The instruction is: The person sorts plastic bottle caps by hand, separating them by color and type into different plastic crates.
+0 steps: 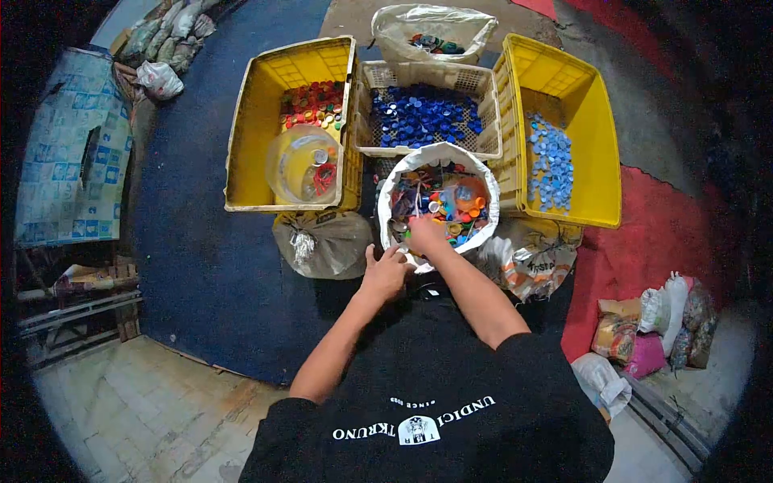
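A white sack (488, 229) with a rolled rim stands in front of me, filled with mixed-colour bottle caps (460, 229). My right hand (427, 236) reaches inside it and touches the caps; its fingertips are largely hidden, so I cannot make out what they hold. At the sack's near left rim is my left hand (386, 274), thumb and fingers apart, nothing visible in it. Directly beyond the sack, blue caps (427, 114) lie in a white crate (364, 129).
A yellow crate (241, 153) on the left holds red caps (312, 105) and a clear round tub (282, 165). Light blue caps (551, 161) lie in the right yellow crate (600, 145). A tied sack (326, 245) sits left; a printed sack (539, 270) sits right. Behind is a translucent bag (394, 24).
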`<state>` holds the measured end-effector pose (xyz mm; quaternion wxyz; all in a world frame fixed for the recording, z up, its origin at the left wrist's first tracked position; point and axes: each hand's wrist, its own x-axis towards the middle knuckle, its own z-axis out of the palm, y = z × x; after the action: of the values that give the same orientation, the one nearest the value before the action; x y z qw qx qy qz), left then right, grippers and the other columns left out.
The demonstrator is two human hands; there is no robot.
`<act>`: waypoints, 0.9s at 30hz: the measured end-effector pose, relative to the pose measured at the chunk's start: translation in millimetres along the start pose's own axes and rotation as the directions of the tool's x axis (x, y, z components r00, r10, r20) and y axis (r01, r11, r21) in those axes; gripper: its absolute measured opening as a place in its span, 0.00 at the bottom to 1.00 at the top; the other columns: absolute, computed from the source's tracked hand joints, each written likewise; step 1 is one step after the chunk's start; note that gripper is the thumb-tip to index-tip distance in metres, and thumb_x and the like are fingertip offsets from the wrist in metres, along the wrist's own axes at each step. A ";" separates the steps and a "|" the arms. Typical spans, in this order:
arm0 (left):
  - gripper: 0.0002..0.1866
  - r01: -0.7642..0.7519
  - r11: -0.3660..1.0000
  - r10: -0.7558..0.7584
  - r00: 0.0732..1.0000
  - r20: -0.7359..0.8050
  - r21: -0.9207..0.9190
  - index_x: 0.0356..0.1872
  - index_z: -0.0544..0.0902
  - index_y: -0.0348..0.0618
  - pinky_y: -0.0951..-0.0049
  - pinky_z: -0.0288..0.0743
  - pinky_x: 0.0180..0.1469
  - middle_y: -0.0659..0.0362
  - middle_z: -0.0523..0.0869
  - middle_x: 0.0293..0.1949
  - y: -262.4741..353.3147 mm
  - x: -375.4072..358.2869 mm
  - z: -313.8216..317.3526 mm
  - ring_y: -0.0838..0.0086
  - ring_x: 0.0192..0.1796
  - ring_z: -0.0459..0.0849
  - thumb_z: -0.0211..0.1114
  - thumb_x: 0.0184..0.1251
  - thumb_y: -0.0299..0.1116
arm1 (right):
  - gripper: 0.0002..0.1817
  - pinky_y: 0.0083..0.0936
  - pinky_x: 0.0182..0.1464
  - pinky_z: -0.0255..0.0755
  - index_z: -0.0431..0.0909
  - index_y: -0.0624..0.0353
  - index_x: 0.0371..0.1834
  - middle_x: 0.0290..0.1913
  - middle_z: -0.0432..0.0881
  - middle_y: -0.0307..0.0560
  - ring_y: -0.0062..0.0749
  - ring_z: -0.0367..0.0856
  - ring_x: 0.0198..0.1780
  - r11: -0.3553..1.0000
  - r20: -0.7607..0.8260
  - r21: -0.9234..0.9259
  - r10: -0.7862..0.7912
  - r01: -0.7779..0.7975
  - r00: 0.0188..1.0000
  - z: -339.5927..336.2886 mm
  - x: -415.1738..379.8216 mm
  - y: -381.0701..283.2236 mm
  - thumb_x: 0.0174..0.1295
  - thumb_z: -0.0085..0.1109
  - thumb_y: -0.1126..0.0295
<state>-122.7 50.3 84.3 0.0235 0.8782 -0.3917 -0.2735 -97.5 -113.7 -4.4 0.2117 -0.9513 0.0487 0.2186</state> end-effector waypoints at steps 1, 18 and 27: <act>0.21 -0.002 1.000 0.003 0.999 -0.050 0.019 0.53 0.81 0.68 0.32 0.43 0.66 0.68 0.77 0.57 1.6 -2.5 3.1 0.74 0.70 0.64 0.64 0.56 0.33 | 0.14 0.44 0.45 0.78 0.82 0.59 0.40 0.41 0.84 0.59 0.51 0.84 0.44 0.999 -0.002 0.000 0.035 -0.035 0.999 4.3 1.2 -2.7 0.54 0.58 0.63; 0.15 -0.026 0.999 0.024 0.996 -0.082 -0.023 0.48 0.84 0.66 0.34 0.45 0.65 0.64 0.78 0.56 5.2 -10.9 2.6 0.73 0.69 0.65 0.55 0.65 0.34 | 0.17 0.48 0.46 0.76 0.79 0.54 0.46 0.41 0.84 0.56 0.53 0.83 0.44 0.991 -0.057 0.137 0.014 -0.006 0.998 28.4 -8.0 -1.7 0.51 0.57 0.66; 0.15 0.057 0.925 -0.118 0.983 -0.143 -0.375 0.49 0.82 0.52 0.46 0.51 0.62 0.58 0.82 0.46 -3.1 -2.8 -26.9 0.67 0.55 0.77 0.58 0.66 0.42 | 0.23 0.36 0.53 0.74 0.80 0.61 0.50 0.45 0.82 0.57 0.46 0.82 0.48 0.883 -0.440 0.417 -0.010 0.214 0.898 -30.9 -40.8 35.4 0.50 0.66 0.65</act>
<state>-108.7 49.8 107.6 0.2079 0.8940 -0.2904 -0.2706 -128.6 -158.8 25.1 0.4253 -0.9005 0.0870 -0.0246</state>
